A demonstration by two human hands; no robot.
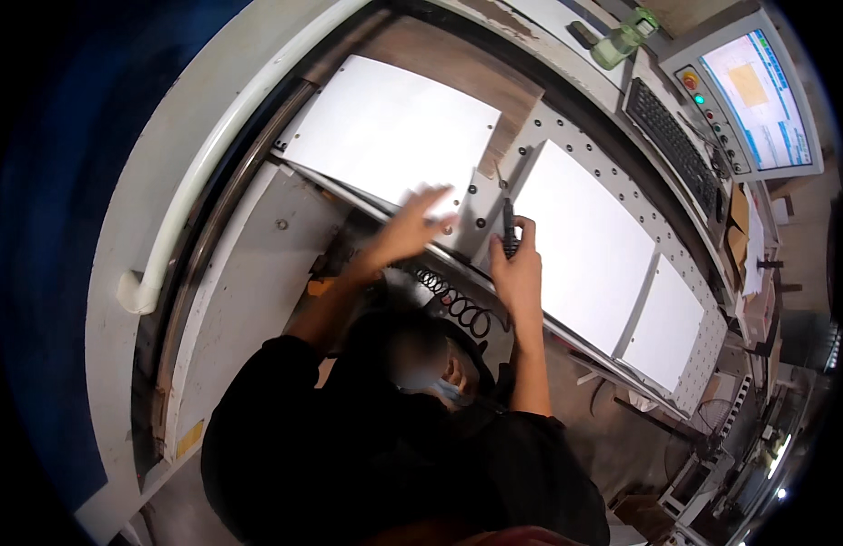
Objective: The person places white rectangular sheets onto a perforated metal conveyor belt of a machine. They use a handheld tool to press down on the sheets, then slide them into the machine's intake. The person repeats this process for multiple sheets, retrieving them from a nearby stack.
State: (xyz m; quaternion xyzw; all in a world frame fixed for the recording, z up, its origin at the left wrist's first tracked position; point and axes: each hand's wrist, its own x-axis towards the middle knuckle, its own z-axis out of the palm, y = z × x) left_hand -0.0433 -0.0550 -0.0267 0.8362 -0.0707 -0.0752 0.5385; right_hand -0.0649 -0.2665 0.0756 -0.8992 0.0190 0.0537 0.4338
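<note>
My left hand (408, 229) is over the near right corner of a large white panel (394, 127). Its fingers are stretched out and blurred by motion, with nothing seen in them. My right hand (519, 268) is closed round a slim black air blow gun (509, 227), its thin nozzle pointing away from me. The gun is over the gap between that panel and a second white panel (585, 246), right beside the second one's left end. Below the bed edge, between my forearms, hangs a black coiled hose (462, 309); where it joins the gun is hidden.
A smaller white panel (663, 323) lies farther right on the perforated machine bed (553, 127). Brown board (412, 45) shows behind the left panel. Beyond the bed are a green bottle (622, 41), a keyboard (674, 146) and a control screen (754, 91). A thick pale rail (230, 132) curves along the left.
</note>
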